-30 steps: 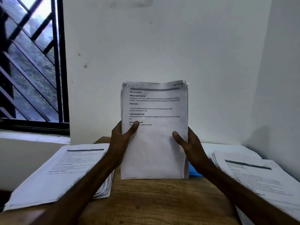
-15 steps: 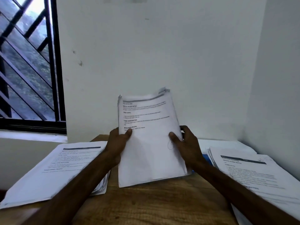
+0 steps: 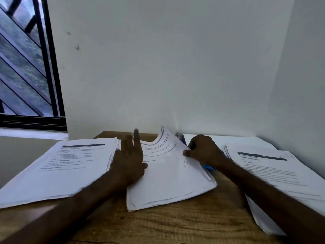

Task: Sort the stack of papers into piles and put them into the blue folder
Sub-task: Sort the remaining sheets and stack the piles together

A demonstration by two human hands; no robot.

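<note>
A stack of printed papers lies tilted on the middle of the wooden table, its far right corner curled up. My right hand pinches its right edge, thumb on top. My left hand hovers flat with fingers spread over the stack's left side, blurred by motion. A sliver of the blue folder shows under the stack beside my right wrist; most of it is hidden.
One pile of printed sheets lies at the left, overhanging the wooden table. A second pile lies at the right, near the side wall. A white wall stands right behind the table. A barred window is at the far left.
The stack, held upright in both hands a second ago, has come down flat onto the table. My left hand has let go and opened; my right hand still grips the edge.
</note>
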